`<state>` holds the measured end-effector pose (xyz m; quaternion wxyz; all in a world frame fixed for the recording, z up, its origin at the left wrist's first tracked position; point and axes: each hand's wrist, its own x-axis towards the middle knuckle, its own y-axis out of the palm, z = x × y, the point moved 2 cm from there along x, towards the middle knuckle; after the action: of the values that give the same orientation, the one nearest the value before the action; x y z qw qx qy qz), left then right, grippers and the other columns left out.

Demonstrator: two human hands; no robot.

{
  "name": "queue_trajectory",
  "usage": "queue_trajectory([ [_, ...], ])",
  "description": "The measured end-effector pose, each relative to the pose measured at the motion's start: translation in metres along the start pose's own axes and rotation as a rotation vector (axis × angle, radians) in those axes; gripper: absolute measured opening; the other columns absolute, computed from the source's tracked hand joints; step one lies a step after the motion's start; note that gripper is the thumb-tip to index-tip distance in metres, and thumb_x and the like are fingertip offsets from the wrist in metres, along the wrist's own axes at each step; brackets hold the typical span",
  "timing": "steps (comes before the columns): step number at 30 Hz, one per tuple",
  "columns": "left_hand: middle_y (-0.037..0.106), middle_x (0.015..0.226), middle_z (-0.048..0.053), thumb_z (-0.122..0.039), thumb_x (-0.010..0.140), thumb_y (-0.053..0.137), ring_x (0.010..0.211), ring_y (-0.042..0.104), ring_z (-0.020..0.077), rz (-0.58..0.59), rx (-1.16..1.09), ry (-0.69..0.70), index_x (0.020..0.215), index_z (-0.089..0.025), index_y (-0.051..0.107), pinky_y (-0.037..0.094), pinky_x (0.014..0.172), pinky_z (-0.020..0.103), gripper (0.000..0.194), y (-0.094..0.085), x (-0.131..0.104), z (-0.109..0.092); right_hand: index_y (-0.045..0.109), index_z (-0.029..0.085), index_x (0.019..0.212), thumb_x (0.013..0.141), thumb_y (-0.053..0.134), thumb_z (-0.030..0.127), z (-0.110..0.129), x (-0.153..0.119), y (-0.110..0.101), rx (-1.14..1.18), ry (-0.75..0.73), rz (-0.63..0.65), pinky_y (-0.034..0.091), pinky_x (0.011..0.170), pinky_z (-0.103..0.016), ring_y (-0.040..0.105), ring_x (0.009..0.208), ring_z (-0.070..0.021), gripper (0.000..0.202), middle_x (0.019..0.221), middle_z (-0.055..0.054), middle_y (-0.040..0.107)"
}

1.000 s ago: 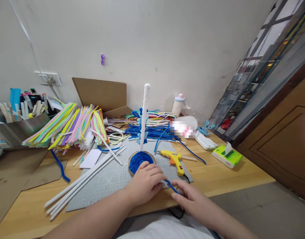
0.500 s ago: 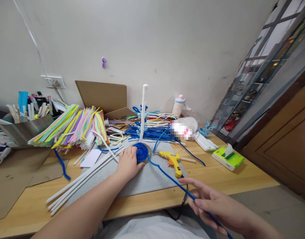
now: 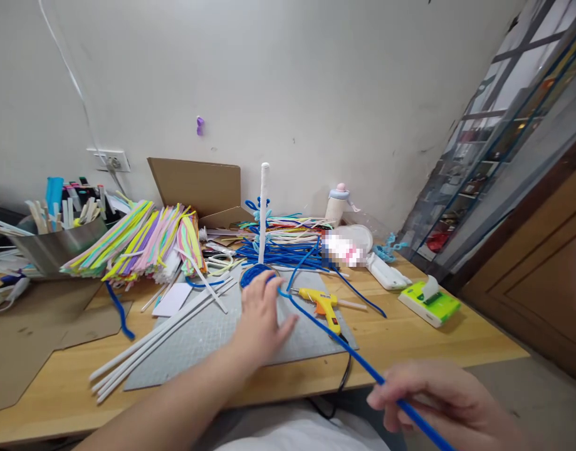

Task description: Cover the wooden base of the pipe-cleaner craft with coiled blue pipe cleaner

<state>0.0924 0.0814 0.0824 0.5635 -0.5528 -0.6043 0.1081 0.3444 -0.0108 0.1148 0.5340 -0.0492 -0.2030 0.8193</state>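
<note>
A blue coiled disc lies on the grey mat, with an upright white rod rising behind it. My left hand rests at the near edge of the coil, fingers spread, partly covering it. From the coil a long blue pipe cleaner runs towards the lower right. My right hand, somewhat blurred, has its fingers closed round that blue strand. Just right of the coil lies a yellow glue gun.
White rods and a white card lie at the left. Behind are bundled coloured pipe cleaners, blue pipe cleaners, a cardboard piece and a bottle. Right stands a tissue pack.
My left hand has shifted right and nearer, its fingers now spread. My right hand has moved right and closed more round the strand. The view has shifted slightly.
</note>
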Motion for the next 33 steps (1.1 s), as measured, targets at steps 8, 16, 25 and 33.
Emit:
queue_trajectory([
  [8, 0.066, 0.085, 0.007, -0.031, 0.087, 0.055, 0.071, 0.061, 0.0160, 0.087, -0.672, 0.580, 0.108, -0.027, 0.067, 0.046, 0.071, 0.026, 0.024, -0.077, -0.026, -0.075, 0.064, 0.022, 0.082, 0.089, 0.050, 0.034, 0.056, 0.030, 0.060, -0.332, -0.414, 0.053, 0.047, 0.062, -0.021, 0.063, 0.066, -0.0139, 0.020, 0.073, -0.003, 0.069],
  [16, 0.064, 0.086, 0.009, -0.042, 0.092, 0.041, 0.086, 0.056, 0.0233, 0.174, -0.962, 0.053, 0.079, -0.026, 0.069, 0.042, 0.082, 0.037, 0.035, -0.104, -0.033, -0.041, 0.064, 0.018, 0.103, 0.089, 0.048, 0.032, -0.018, 0.124, -0.016, -0.473, -0.089, -0.407, 0.048, 0.063, -0.029, 0.062, 0.065, -0.0170, 0.025, 0.079, -0.005, 0.068],
  [25, 0.033, 0.059, -0.002, -0.059, 0.087, 0.036, 0.055, 0.029, 0.0124, 0.138, -1.468, -0.278, 0.065, -0.020, 0.043, 0.027, 0.051, 0.026, 0.045, -0.089, -0.048, -0.013, 0.071, 0.019, 0.089, 0.079, 0.055, 0.012, -0.071, 0.215, -0.015, -0.622, -0.328, -0.017, 0.036, 0.096, -0.032, 0.056, 0.109, -0.0157, 0.020, 0.106, -0.002, 0.068],
  [33, 0.046, 0.063, 0.001, -0.043, 0.091, 0.044, 0.062, 0.045, 0.0131, 0.107, -1.285, -0.210, 0.070, -0.021, 0.059, 0.034, 0.058, 0.026, 0.034, -0.099, -0.044, -0.012, 0.068, 0.017, 0.067, 0.078, 0.061, 0.028, -0.067, 0.245, -0.001, -0.441, -0.473, -0.063, 0.039, 0.092, -0.030, 0.064, 0.092, -0.0122, 0.017, 0.086, 0.000, 0.072],
])
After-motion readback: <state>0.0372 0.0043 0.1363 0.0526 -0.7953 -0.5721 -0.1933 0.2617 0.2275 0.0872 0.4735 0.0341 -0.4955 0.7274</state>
